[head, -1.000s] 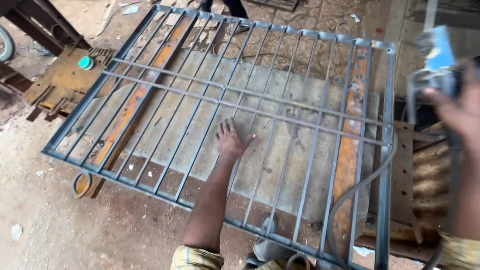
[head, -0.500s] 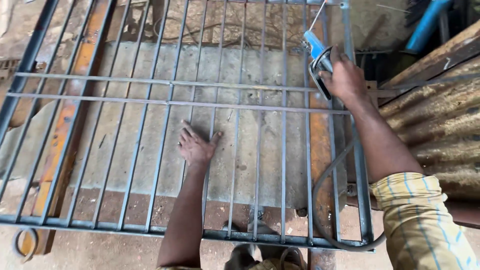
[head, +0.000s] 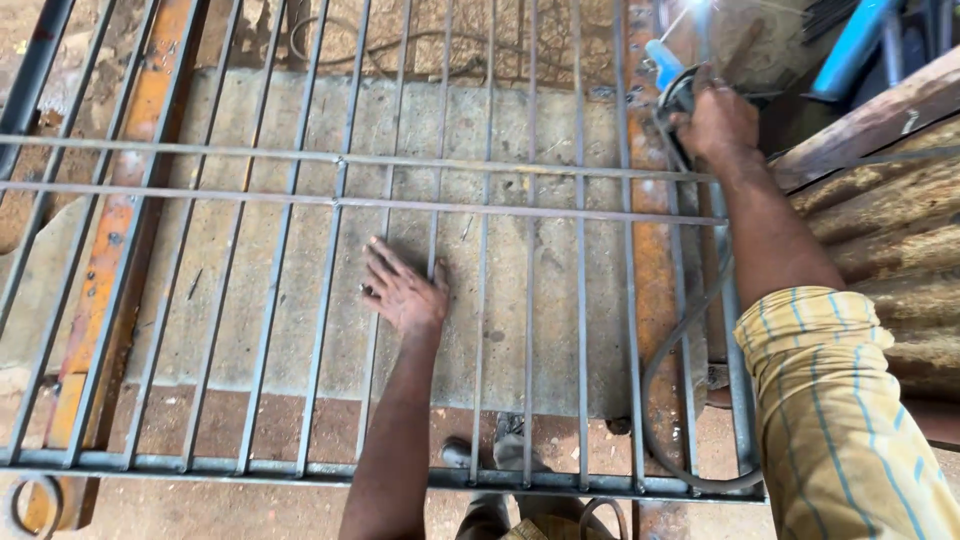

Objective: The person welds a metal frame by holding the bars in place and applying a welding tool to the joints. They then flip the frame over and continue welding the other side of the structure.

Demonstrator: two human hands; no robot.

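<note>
The metal grille (head: 340, 190) is laid flat over a concrete slab (head: 400, 110). It is pressed down by the left hand (head: 405, 292), fingers spread open, likely to keep it steady. A welding holder (head: 668, 72) is gripped tight by the right hand (head: 715, 120) at the far bar.

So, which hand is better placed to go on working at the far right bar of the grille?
The right hand. It holds the welding tool at that bar already. The left hand lies flat on the middle bars of the grille, apart from that corner, and holds no tool.
</note>
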